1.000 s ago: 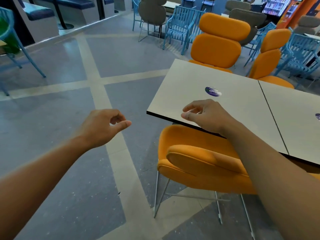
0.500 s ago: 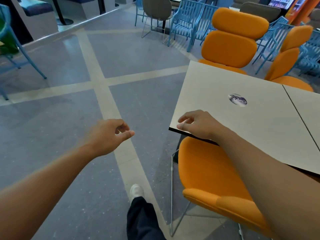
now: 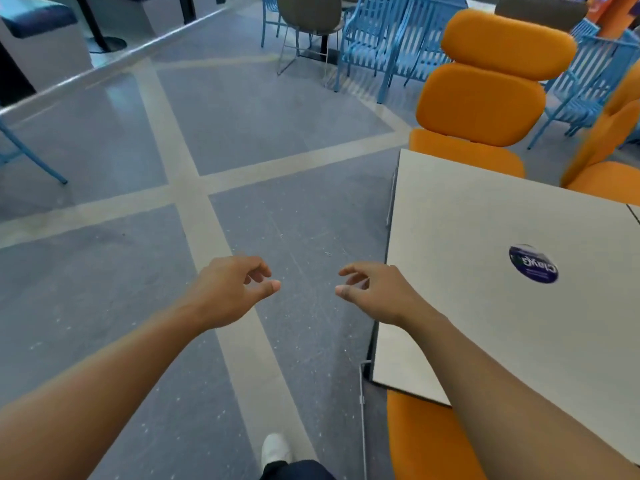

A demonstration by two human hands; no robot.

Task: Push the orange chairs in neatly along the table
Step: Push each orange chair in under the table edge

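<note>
A white table (image 3: 485, 237) fills the right side, with a round blue sticker (image 3: 533, 264) on its top. One orange chair (image 3: 426, 441) sits tucked under the near edge, only its seat showing. A second orange chair (image 3: 485, 98) stands at the far side, seat under the table edge. A third orange chair (image 3: 609, 157) is cut off at the right. My left hand (image 3: 228, 292) hangs over the floor, fingers loosely curled, holding nothing. My right hand (image 3: 377, 292) hovers just left of the table's left edge, also loosely curled and empty.
Blue slatted chairs (image 3: 381, 39) and a grey chair (image 3: 311, 12) stand at the back. Another blue chair's leg (image 3: 34, 161) is at the left. Grey floor with pale stripes (image 3: 194, 209) stretches left of the table. My white shoe (image 3: 277, 450) is at the bottom.
The view has shifted left around the table's corner. My right hand has left the table edge and now hangs beside it. The near chair has slid down to the bottom right of the view.
</note>
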